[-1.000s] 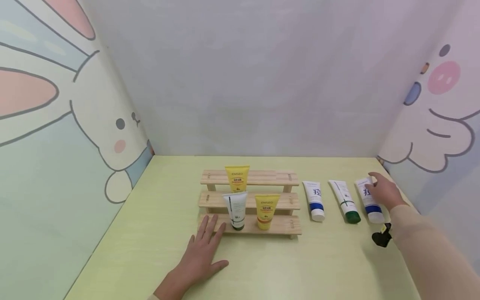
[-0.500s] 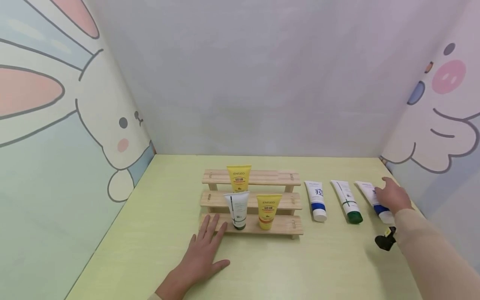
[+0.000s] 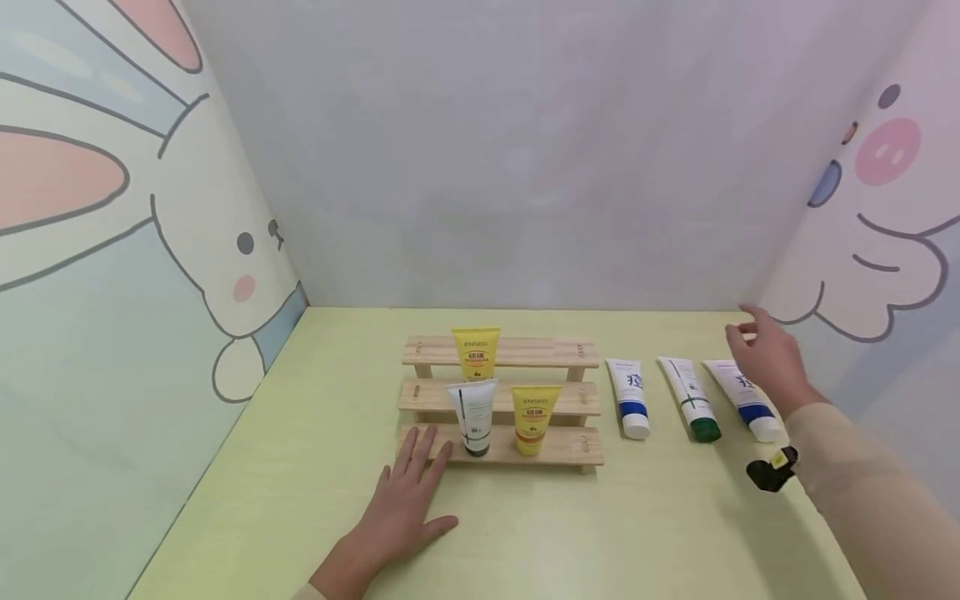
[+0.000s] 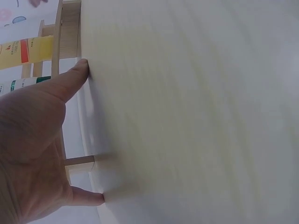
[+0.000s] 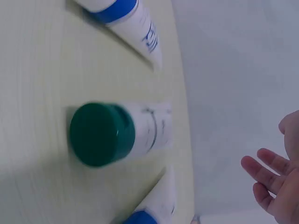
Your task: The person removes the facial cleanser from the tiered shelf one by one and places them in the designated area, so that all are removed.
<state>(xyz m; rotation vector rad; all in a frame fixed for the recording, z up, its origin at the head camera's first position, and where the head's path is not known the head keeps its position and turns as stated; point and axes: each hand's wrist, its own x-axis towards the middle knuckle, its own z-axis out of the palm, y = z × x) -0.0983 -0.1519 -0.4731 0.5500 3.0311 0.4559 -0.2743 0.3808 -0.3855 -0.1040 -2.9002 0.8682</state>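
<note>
My left hand (image 3: 411,493) lies flat on the yellow-green table (image 3: 315,467), its fingertips (image 4: 83,66) at the lowest step of a three-step wooden rack (image 3: 573,355). The rack holds a yellow tube (image 3: 475,354) on top, a white tube with a green cap (image 3: 474,417) and another yellow tube (image 3: 534,419) lower down. To the rack's right lie a blue-banded tube (image 3: 628,397), a green-capped tube (image 3: 692,398) and a second blue-banded tube (image 3: 744,398). Above that last tube hovers my right hand (image 3: 759,354), fingers spread, holding nothing.
Cartoon-printed walls close in the table on the left (image 3: 112,275), back and right (image 3: 870,250). A small black clip-like object (image 3: 768,472) hangs by my right sleeve. In the right wrist view the green cap (image 5: 102,134) lies between the two blue-banded tubes.
My right hand has lifted off the rightmost blue-banded tube and moved up and back; the tube now lies a little more slanted. My left hand has stayed put.
</note>
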